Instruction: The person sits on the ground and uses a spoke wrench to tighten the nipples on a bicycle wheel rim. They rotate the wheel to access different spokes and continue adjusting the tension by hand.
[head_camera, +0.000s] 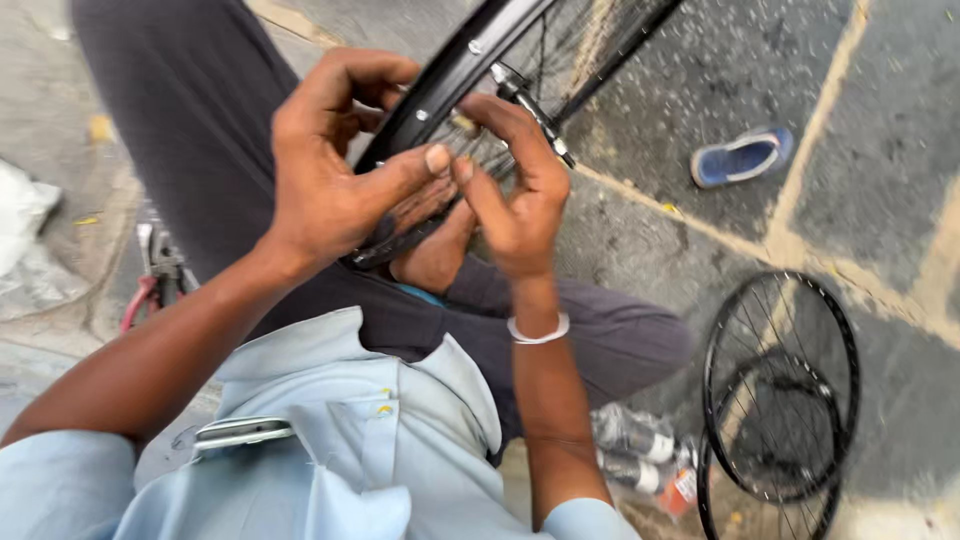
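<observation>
Item: black bicycle wheel rim (450, 75), held over the lap, above the paved floor. Left hand (335, 170) curled around the rim, thumb extended. Right hand (515, 190) fingers pinched on a small part at the spokes (535, 105); part unclear. Advice: steady the rim, turn in small increments. Nearby: two spare wheels (780, 400), blue sandal (742, 156), bottles (640, 450).
</observation>
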